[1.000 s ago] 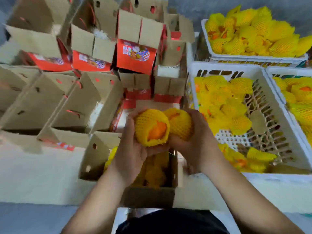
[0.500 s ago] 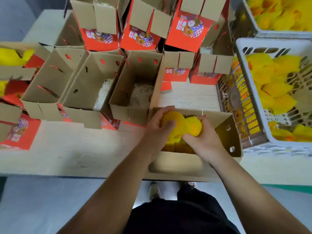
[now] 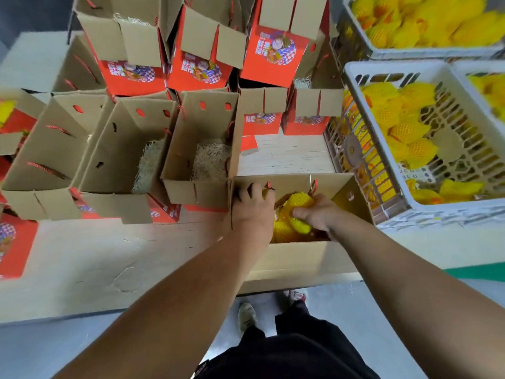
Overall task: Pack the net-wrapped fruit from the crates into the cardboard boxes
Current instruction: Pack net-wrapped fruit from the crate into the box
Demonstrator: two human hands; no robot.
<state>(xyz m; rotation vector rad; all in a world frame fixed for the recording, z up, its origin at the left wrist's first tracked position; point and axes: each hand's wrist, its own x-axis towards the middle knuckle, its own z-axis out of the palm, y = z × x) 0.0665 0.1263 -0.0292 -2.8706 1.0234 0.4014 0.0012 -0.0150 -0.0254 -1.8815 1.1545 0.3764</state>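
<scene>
The step in hand looks like settling fruit into the box [image 3: 297, 258], the open carton at the near edge of the desk [image 3: 114, 258], right in front of the person. The right hand [image 3: 318, 213] is down inside the box with its grip curled around a fruit [image 3: 299, 203] in yellow netting, which sits on top of more netted fruit already packed below. The left hand [image 3: 252, 205] is at the box's left wall with fingers bent over the rim, its grip apparently steadying the cardboard (though whether it truly clamps the wall or just rests there I cannot tell). Just right of the box stands a white crate [image 3: 388, 170] holding more netted fruit; left of the box and behind it wait empty boxes [image 3: 202, 149] lined with straw. Next, I judge, the right hand must let go and reach to the crate for another piece.
</scene>
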